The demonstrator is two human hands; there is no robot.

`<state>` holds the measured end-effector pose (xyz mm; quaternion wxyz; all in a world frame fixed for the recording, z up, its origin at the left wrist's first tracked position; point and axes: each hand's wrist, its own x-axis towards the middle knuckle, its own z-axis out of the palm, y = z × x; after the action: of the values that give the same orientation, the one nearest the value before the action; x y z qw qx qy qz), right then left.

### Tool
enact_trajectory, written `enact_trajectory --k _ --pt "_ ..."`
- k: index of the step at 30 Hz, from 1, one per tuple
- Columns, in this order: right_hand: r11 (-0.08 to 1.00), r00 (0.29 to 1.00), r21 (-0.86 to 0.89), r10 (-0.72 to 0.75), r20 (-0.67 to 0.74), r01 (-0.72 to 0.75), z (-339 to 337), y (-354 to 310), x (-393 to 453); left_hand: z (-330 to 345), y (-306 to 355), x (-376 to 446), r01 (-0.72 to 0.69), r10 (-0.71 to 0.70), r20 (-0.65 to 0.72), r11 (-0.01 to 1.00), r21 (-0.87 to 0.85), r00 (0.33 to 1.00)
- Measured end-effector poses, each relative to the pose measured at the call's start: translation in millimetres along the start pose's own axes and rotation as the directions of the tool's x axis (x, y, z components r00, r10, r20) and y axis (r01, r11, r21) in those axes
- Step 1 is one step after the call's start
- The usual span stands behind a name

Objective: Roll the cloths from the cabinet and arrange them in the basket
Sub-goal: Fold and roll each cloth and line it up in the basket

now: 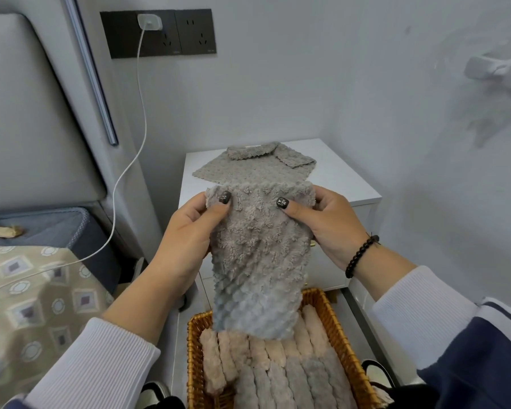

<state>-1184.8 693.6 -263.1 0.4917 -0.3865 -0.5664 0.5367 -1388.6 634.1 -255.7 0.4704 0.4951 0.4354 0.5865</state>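
White walls close in around a small white cabinet (345, 178) in the corner, with a bed (27, 290) to my left and a charger cable (130, 160) trailing down from a dark wall socket (160, 33). Below me, a woven basket (331, 314) holds rolled cloths packed side by side: pink rolls (278, 352) toward the back and left, grey rolls (301, 382) toward the front. I hold a grey cloth (257, 261) up above the basket, its lower end hanging down just over the rolls. My left hand (186, 234) pinches its upper left corner, thumb on the front; my right hand (325, 219) grips the upper right edge the same way, so both hands are clamped on it, set apart. Another grey cloth (248, 169) lies flat on the cabinet top, its far edge partly rolled.
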Motion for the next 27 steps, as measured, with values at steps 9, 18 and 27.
enact_trajectory --k 9,18,27 --pt "0.950 0.996 -0.303 -0.086 -0.008 0.080 -2 -12 -7 3 0 -1 -0.012 0.015 -0.024 0.995 0.103 1.000" --pt "0.718 0.976 -0.673 -0.042 0.215 0.179 6 2 -18 13 -9 -7 -0.096 0.030 0.123 0.813 0.574 0.992" --pt "0.797 0.972 -0.598 0.067 0.227 0.084 8 8 -23 25 -19 -6 -0.108 0.038 0.125 0.783 0.612 0.991"
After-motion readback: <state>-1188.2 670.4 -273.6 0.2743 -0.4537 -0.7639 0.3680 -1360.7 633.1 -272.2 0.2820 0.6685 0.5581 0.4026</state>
